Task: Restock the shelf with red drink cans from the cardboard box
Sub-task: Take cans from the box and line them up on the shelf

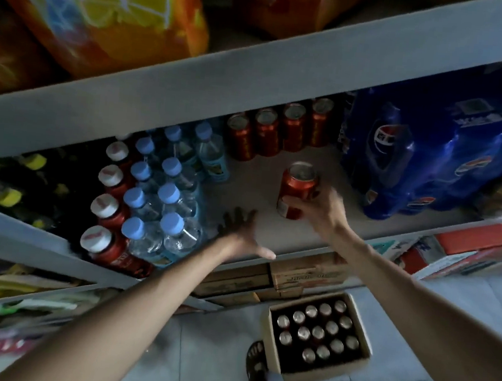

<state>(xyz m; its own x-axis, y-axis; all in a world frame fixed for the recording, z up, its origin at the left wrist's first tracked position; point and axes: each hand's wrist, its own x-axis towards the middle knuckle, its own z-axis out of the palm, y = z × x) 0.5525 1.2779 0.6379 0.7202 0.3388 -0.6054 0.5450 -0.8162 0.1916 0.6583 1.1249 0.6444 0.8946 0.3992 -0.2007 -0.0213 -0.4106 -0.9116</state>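
Gripping red can (296,191), right hand (318,210); left hand (242,229) splayed, seemingly empty.

The scene is dim, with a cool bluish tone. The deep part of the grey metal shelf (276,168) lies in shadow, and the dark bottles with yellow caps (7,181) on the left almost disappear in it. Small bright reflections sit on the silver tops of the red cans in the open cardboard box (316,332) and on the shiny blue plastic wrap of the cola pack (423,150). The pale floor tiles (207,362) look brighter than the shelf. The wide lens bends the shelf edges strongly. The orange carton with a lemon slice print (113,11) and the left corners are blurred; the centre is a little soft.
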